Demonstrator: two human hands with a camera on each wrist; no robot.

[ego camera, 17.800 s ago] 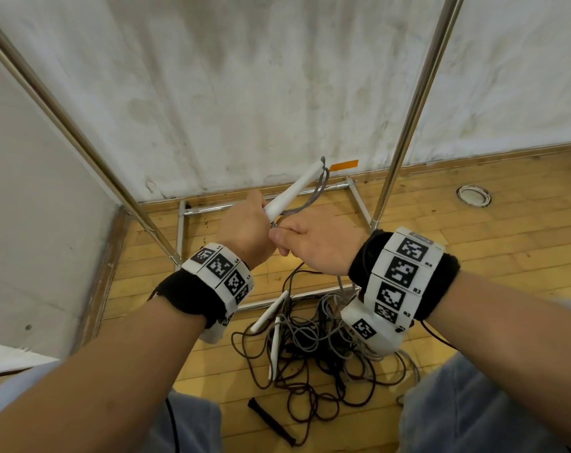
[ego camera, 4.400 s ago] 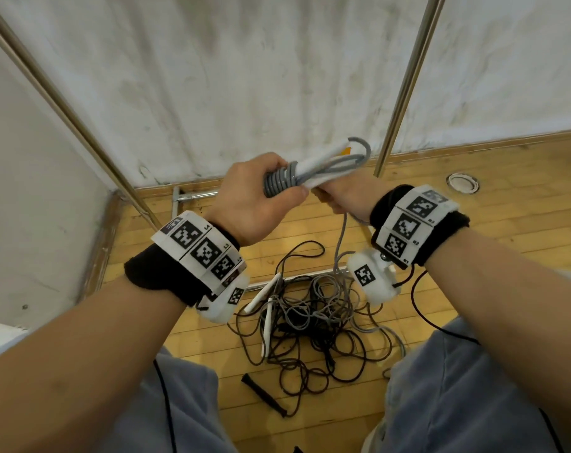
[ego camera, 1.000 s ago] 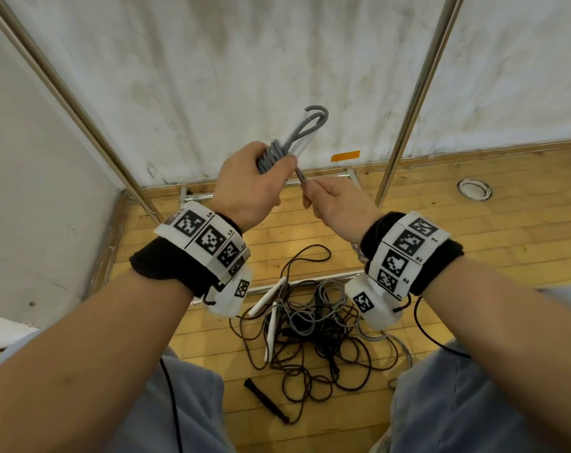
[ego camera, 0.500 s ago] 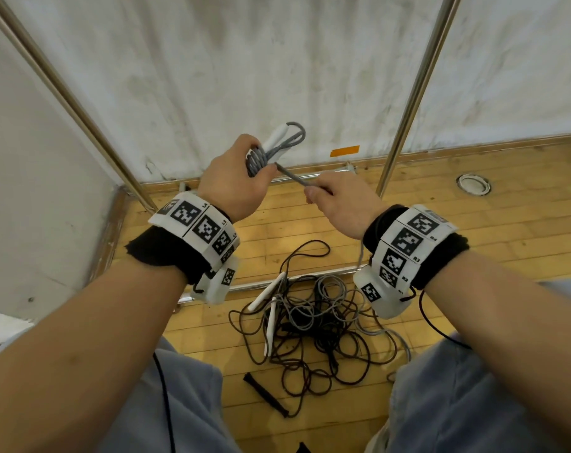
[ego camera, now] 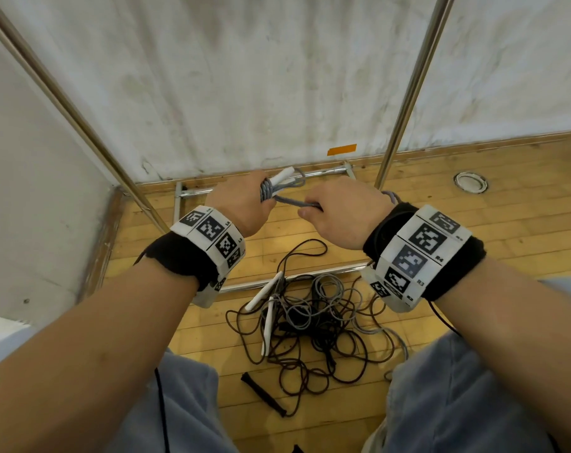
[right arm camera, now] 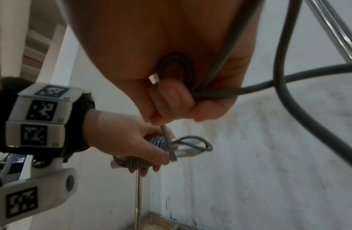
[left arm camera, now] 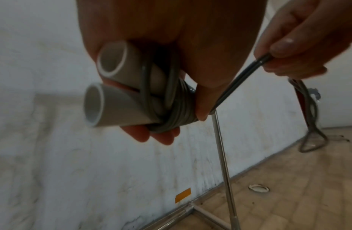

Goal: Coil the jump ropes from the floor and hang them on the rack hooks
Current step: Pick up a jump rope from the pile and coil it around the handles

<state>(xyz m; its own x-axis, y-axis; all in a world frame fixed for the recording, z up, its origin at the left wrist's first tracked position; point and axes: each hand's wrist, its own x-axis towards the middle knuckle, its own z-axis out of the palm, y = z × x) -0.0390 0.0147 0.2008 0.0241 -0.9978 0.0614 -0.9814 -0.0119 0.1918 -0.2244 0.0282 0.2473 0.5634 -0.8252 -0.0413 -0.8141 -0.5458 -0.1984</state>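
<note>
Both hands (ego camera: 338, 212) lower, nearer floor (ego camera: 506, 230)

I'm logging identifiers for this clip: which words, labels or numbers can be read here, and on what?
"R4": right wristband, beside a coded square.
"R3": same band, next panel down.
Left wristband: tiny corner labels, too small to read.
Orange tape on the wall: blank.
No other text shows.

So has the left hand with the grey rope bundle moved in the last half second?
Yes. The left hand has dropped in the head view: the grey rope bundle now sits below the orange tape on the wall, not beside it.
</note>
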